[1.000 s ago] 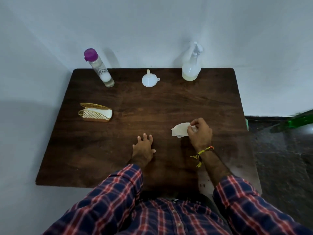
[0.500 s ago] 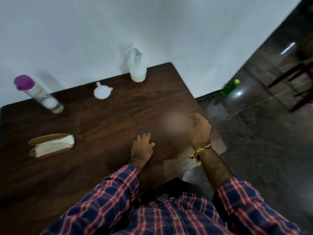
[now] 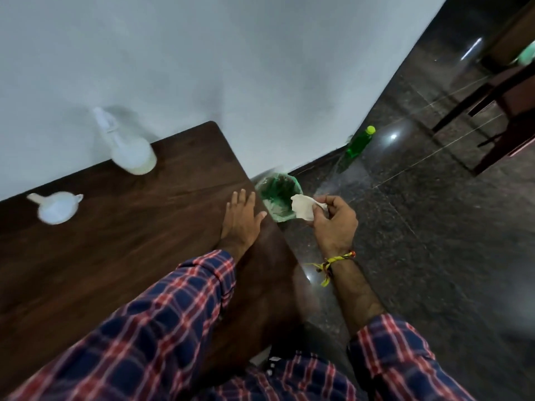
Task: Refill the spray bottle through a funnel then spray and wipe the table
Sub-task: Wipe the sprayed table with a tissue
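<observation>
My left hand [image 3: 241, 218] lies flat on the desk [image 3: 121, 256], fingers spread, near its edge at 3 o'clock. My right hand [image 3: 334, 224] is off the desk, over the floor [image 3: 434, 241], pinching a crumpled white tissue [image 3: 302, 207] between thumb and fingers. The tissue hangs just above a small bin [image 3: 278, 195] with a green liner, which stands on the floor beside the desk. The spray bottle [image 3: 128, 149] stands at the desk's far edge at 11 o'clock, against the wall [image 3: 231, 68]. The white funnel [image 3: 56, 206] rests at 10 o'clock. A green bottle [image 3: 357, 146] stands on the floor at 1 o'clock.
</observation>
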Available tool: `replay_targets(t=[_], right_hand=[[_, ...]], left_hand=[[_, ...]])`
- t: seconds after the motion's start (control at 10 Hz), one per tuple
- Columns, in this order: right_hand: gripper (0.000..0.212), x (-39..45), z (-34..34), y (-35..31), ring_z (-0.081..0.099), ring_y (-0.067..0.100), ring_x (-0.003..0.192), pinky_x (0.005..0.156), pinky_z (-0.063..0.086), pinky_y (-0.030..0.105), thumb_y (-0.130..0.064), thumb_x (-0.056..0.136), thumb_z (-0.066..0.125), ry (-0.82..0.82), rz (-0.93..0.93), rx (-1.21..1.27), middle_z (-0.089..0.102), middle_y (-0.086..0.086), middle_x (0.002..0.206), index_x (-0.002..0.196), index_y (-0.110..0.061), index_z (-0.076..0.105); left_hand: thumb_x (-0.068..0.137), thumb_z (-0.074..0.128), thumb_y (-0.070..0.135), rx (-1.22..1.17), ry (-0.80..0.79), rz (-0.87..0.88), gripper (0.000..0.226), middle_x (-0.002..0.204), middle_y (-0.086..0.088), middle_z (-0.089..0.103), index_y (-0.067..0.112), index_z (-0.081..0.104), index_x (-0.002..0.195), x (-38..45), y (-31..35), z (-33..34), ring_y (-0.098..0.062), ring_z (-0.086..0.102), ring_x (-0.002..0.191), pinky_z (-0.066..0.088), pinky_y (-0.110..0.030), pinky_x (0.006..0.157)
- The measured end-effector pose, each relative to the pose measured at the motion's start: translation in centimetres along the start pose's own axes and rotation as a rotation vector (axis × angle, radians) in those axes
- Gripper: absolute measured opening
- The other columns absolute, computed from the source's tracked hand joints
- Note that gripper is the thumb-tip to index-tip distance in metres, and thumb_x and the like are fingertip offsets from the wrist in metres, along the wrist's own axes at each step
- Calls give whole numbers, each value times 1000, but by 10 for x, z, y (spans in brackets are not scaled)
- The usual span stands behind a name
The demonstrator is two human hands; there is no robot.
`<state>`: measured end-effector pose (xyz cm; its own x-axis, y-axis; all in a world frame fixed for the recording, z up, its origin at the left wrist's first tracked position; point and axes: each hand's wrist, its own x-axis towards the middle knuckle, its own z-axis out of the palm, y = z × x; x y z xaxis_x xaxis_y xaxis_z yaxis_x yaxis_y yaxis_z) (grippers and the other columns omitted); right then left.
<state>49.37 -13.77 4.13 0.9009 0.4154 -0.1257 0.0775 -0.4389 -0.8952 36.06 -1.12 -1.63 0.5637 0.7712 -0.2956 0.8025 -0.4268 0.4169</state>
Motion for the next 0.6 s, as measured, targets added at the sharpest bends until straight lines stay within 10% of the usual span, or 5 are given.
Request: replay_targets(t=[0.6], right_hand=[[26,200,169,91,60,32,112,98,47,39,-9,91,55,-437,331,-402,66,16,119,115,-4,64]], left_hand=[[96,52,38,74,458,-102,48,147,-13,44,6,55,132,66,11,64,-29,32,142,20,-51,117]])
